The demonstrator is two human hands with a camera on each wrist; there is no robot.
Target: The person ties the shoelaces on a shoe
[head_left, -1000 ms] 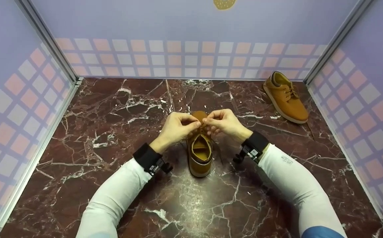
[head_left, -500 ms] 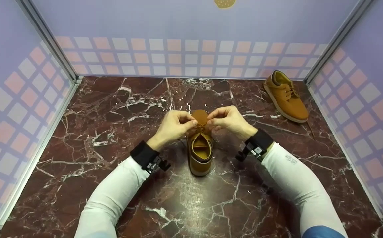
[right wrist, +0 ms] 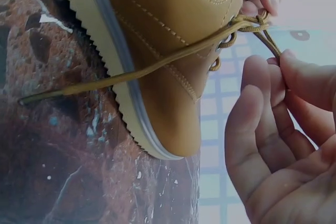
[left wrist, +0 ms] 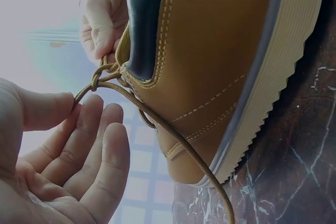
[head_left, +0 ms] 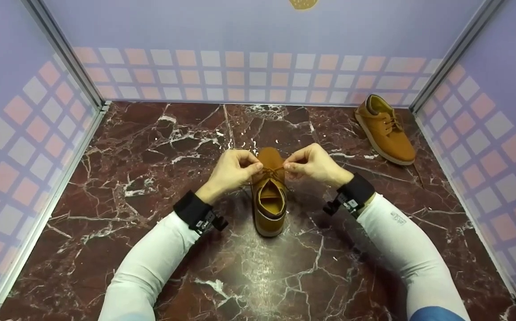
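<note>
A tan lace-up shoe [head_left: 270,223] stands upright on the tabletop, its toe pointing away from me. Over its tongue the brown shoelace [left wrist: 96,80] is looped into a knot. My left hand [head_left: 236,171] pinches one lace loop between thumb and forefinger on the left side. On the right, my right hand [head_left: 315,165] pinches the other loop [right wrist: 270,43] the same way. One loose lace end [left wrist: 184,142] hangs down the shoe's left side. Another lace end with a dark tip [right wrist: 94,84] runs down its right side to the table.
A second tan shoe [head_left: 387,131], its lace tied, rests at the back right near the corner. The dark red marbled tabletop [head_left: 160,169] is bounded by a lilac back wall [head_left: 258,31] and side walls with pink and white checks.
My hands were close together over the shoe's laces. They have drawn apart, the right hand moving further to the right, and the lace loops now show stretched between them.
</note>
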